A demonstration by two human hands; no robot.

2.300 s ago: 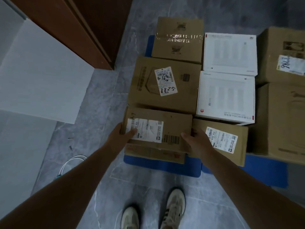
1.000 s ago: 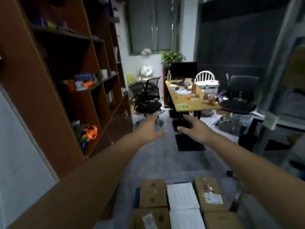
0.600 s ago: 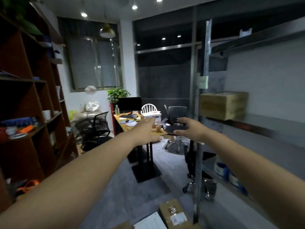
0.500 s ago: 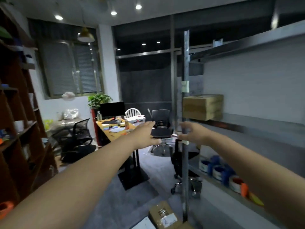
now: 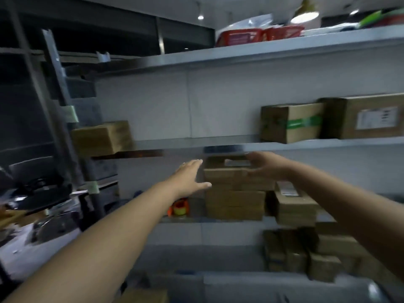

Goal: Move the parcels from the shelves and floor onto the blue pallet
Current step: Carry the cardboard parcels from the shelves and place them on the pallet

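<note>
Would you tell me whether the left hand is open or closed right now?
Open: the left hand shows straight, spread fingers beside the top parcel, holding nothing.

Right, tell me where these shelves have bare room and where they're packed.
Middle shelf: bare stretch between the left brown box and the green-taped box. Lower shelf: a narrow gap left of the box stack, shared with an orange roll. Crowded right of the stack and among the bottom boxes.

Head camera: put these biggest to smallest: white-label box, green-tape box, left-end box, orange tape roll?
1. white-label box, partly cut off by the edge
2. green-tape box and left-end box: look about alike
3. orange tape roll
</note>
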